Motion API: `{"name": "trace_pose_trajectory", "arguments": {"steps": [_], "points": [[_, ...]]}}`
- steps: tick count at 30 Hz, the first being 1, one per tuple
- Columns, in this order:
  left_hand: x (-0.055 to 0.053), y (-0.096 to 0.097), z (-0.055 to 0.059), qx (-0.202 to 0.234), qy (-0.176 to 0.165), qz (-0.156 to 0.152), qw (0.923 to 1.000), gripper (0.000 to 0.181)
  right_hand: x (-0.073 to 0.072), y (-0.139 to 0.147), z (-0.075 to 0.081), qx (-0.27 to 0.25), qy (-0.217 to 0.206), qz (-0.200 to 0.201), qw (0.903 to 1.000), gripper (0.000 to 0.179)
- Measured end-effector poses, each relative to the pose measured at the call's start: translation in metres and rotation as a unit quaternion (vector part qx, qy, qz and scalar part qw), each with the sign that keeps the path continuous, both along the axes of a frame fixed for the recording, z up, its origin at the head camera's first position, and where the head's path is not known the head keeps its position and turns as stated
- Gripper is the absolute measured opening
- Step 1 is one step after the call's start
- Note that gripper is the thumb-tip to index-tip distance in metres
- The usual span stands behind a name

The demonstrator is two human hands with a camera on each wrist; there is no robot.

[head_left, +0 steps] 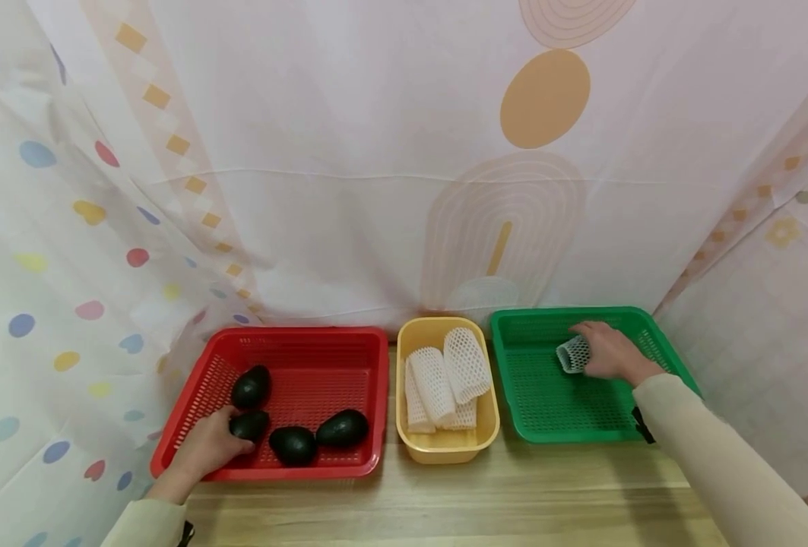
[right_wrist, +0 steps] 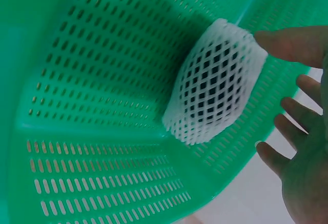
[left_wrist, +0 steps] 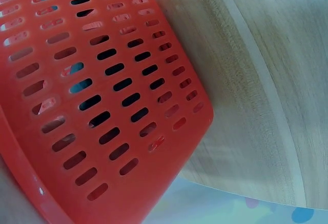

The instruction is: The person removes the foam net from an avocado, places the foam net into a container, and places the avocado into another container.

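Observation:
In the head view my left hand [head_left: 207, 444] reaches over the near left corner of the red basket [head_left: 321, 357] and grips a dark avocado [head_left: 249, 425]. Three other avocados lie in that basket: one [head_left: 251, 386] just behind, two [head_left: 293, 445] to the right. The left wrist view shows only the basket's slotted wall [left_wrist: 118, 96], not the held fruit. Over the green basket [head_left: 533, 395], my right hand [head_left: 609, 351] is beside an avocado in a white foam net [right_wrist: 212, 88]. Its fingers are spread, and the thumb [right_wrist: 292, 44] is at the net's edge.
Between the two baskets stands a yellow bin [head_left: 445, 448] with several white foam nets [head_left: 433, 384] in it. All three containers sit on a wooden table [head_left: 376, 509]. A patterned curtain [head_left: 349, 251] hangs right behind them, with more cloth at both sides.

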State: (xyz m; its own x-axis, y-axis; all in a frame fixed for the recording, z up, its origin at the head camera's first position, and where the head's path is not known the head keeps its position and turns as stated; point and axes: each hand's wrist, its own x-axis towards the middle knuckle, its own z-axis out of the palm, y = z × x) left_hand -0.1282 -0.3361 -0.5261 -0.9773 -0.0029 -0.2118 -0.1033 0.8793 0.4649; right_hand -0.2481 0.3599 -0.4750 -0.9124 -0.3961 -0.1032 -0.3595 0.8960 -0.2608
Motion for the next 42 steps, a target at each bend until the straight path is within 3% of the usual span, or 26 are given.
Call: {"name": "trace_pose_trajectory", "arguments": {"steps": [9,21,28,35,42], "points": [[-0.004,0.000,-0.002,0.004,-0.009,-0.002,0.9999,0.068,-0.007,0.010,-0.016,0.040,-0.004,0.007,0.9992,0.069],[-0.002,0.002,-0.001,0.003,-0.014,0.005,0.9999,0.065,-0.010,0.010,-0.023,0.077,-0.012,-0.003,0.9970,0.062],[-0.001,0.002,0.000,0.004,-0.005,0.003,1.0000,0.065,-0.013,0.011,-0.024,0.114,0.033,0.024,0.9926,0.056],[0.000,0.001,0.000,0.009,-0.004,0.003,0.9999,0.065,-0.016,0.013,-0.027,0.157,0.050,0.040,0.9855,0.049],[0.000,0.002,0.000,0.009,-0.004,0.003,0.9999,0.064,-0.019,0.012,-0.035,0.143,0.027,0.031,0.9888,0.047]]}}
